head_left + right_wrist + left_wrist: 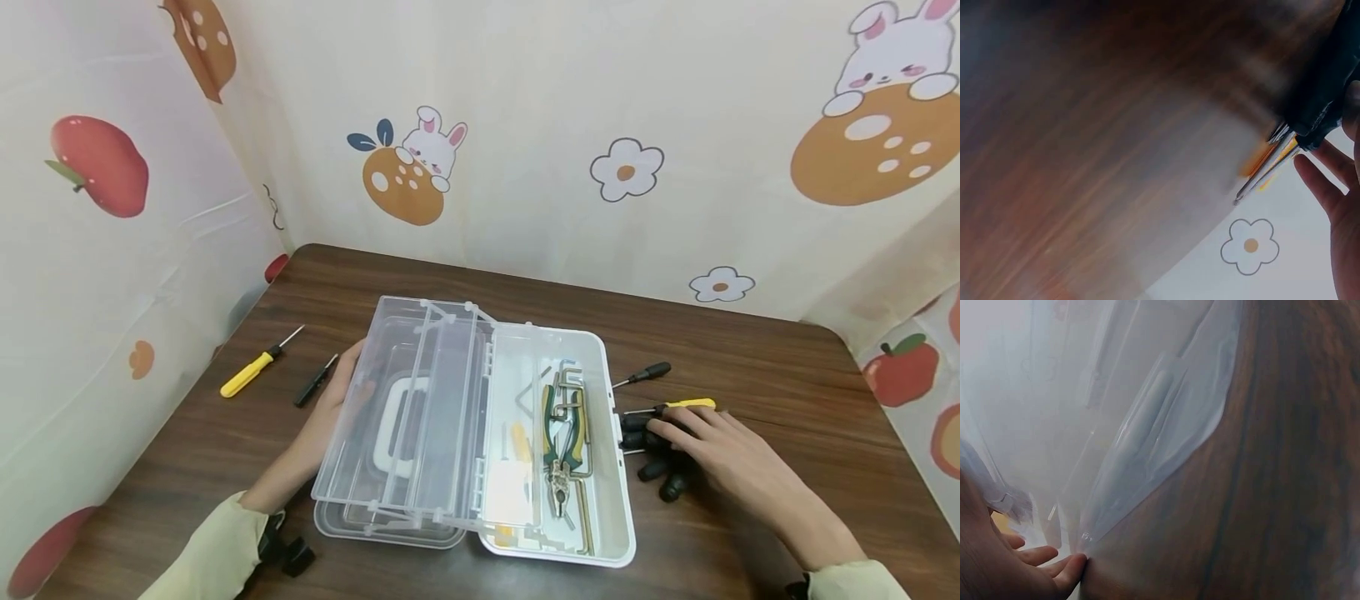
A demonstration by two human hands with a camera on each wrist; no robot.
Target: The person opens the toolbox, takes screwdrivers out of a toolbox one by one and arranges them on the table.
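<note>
A toolbox with a white base [618, 500] stands unfolded on the table, its clear lid and trays [457, 400] swung leftward. At the left edge of the clear plastic is my left hand [330, 417]; in the left wrist view its extended fingertips [1072, 569] touch the plastic from below. Green-and-yellow pliers [562, 450] and several hex keys [585, 508] lie inside the base. Right of the box, my right hand [720, 450] holds black-handled screwdrivers [1322, 87] between thumb and fingers. Part of that bunch is hidden under the hand.
Left of the box lie a yellow screwdriver [251, 372] and a small black screwdriver [315, 382]. Another black-handled screwdriver [648, 372] lies near the base's right wall, and a yellow handle [693, 402] shows beyond my right fingers. Patterned fabric [525, 167] hangs behind the table.
</note>
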